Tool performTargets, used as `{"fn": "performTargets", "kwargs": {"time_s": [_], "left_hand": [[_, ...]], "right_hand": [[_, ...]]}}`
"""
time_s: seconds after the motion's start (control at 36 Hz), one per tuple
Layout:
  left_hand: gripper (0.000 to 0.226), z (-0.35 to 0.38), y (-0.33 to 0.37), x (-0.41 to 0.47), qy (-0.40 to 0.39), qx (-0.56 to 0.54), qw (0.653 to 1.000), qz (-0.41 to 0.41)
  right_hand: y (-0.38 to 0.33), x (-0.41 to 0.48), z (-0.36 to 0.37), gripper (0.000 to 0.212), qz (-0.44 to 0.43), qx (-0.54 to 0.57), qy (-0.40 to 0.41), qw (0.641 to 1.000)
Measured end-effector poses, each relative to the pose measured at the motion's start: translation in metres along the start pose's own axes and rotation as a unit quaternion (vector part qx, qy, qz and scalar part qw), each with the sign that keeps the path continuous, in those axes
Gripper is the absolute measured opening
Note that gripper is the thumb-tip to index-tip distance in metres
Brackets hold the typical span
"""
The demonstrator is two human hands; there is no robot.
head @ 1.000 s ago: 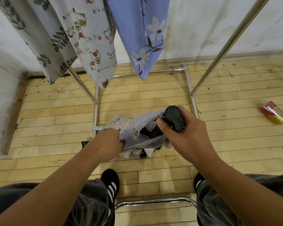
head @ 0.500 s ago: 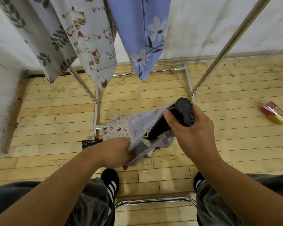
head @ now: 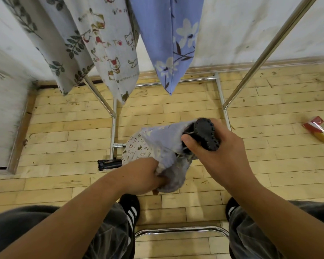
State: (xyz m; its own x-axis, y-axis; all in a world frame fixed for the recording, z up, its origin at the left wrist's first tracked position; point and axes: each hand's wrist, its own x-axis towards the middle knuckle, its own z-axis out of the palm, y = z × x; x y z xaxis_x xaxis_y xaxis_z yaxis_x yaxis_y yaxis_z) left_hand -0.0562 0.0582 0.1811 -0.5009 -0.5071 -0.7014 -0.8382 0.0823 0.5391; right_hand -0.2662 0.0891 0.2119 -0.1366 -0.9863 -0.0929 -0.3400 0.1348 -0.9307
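My right hand (head: 216,156) grips a dark cylindrical object with a knobbed round end (head: 204,134), held above the wooden floor. A pale blue flowered cloth (head: 163,143) is wrapped around its lower part, and a white patterned cloth (head: 137,146) bulges beside it. My left hand (head: 144,176) clutches the bunched lower end of the blue cloth, just below and left of the right hand. What lies inside the cloth is hidden.
A chrome clothes rack (head: 113,126) stands ahead, with a leaf-print cloth (head: 51,40), a cat-print cloth (head: 108,43) and a blue flowered cloth (head: 168,43) hanging from it. A small black object (head: 108,164) lies by the rack foot. A red and yellow packet (head: 319,128) lies at right. A chrome bar (head: 180,230) curves between my feet.
My left hand has pulled the cloth's lower end down and toward me, stretching it along the dark object. My right hand has lifted slightly up and right with the object.
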Motion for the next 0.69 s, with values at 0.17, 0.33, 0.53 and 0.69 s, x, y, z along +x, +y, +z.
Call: {"fn": "performTargets", "kwargs": {"time_s": [0.17, 0.33, 0.53, 0.69], "left_hand": [[0.027, -0.006, 0.001, 0.001, 0.052, -0.037, 0.998, 0.022], [0.031, -0.001, 0.006, 0.000, 0.035, -0.027, 0.998, 0.052], [0.017, -0.005, -0.008, 0.005, 0.185, 0.033, 0.981, -0.043], [0.054, -0.004, -0.008, 0.002, 0.239, 0.045, 0.969, 0.050]], "right_hand": [[0.008, 0.002, 0.001, 0.027, -0.014, -0.063, -0.024, 0.998], [0.016, 0.005, -0.001, 0.024, 0.019, -0.029, 0.006, 0.999], [0.020, 0.007, -0.003, 0.023, 0.049, -0.049, 0.022, 0.997], [0.016, 0.005, 0.000, 0.016, 0.050, -0.046, 0.007, 0.998]]}}
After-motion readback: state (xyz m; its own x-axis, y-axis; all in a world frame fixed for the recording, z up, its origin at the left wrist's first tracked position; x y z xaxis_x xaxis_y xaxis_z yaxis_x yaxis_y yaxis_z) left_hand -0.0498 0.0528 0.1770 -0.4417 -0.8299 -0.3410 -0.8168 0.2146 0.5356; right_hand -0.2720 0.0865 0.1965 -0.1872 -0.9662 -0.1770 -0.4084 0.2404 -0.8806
